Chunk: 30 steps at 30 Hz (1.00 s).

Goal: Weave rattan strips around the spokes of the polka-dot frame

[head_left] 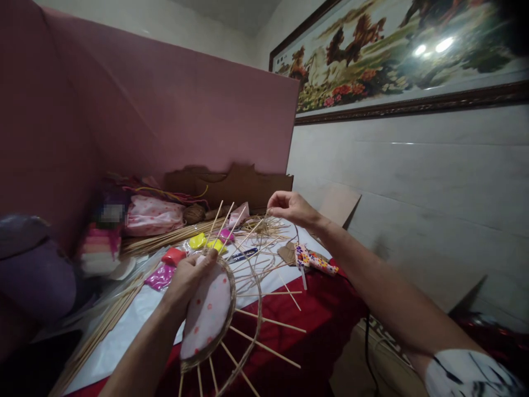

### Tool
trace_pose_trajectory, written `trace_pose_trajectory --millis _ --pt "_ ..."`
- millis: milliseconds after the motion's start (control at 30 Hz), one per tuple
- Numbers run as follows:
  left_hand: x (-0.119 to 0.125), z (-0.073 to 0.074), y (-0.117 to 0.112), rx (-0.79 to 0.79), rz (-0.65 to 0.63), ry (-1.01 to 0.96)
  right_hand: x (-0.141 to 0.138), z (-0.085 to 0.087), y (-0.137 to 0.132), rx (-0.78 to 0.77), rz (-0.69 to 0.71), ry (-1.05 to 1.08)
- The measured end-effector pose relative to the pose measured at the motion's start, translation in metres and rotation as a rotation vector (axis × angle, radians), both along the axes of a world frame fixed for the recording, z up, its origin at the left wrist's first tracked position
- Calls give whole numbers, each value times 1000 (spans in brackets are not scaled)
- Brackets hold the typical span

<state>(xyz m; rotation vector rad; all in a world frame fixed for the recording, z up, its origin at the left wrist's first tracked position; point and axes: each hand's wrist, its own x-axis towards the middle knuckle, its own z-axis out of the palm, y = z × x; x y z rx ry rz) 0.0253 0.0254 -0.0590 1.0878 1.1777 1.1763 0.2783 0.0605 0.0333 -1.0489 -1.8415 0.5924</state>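
My left hand [192,278] grips the rim of a round frame, thumb on top. Its middle is a white spotted fabric disc [209,311] edged with twine, and thin wooden sticks [279,325] radiate outward from it. A wider ring of twine [259,306] crosses the sticks at the right and below. Up near the tip of one stick, my right hand [291,208] is raised with thumb and forefinger pinched on thin twine. A strand of twine [296,236] also hangs below this hand.
A flower-patterned glue gun [316,260] lies at the table's right, on red cloth [306,309]. Behind the frame are yellow packets [197,240], a dark pen-like tool [243,255] and loose strands. Bundled sticks [105,320] and a purple object [33,275] stand left.
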Motion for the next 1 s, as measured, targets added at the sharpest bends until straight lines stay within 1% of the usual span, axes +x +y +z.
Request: trace_pose_trajectory --millis 67,167,333,500,600,733,867,1000 --pt "0 -2 1 0 -12 28 -10 4 -5 65 -9 -83" --pt "1 -2 0 1 -39 62 -23 7 -13 116 -26 -208" --pt "3 4 -6 2 -70 93 -40 12 -21 196 -77 -383" --pt "4 7 -9 -12 -81 83 -50 16 -23 228 -114 -451" --pt "5 6 -7 1 -86 92 -55 16 -24 237 -140 -487" --pt "5 3 -6 32 -100 139 -66 13 -23 259 -215 -569" --pt "5 1 -5 43 -98 170 -77 12 -21 282 -191 -614" --pt "4 1 -4 34 -102 178 -81 13 -23 304 -161 -633"
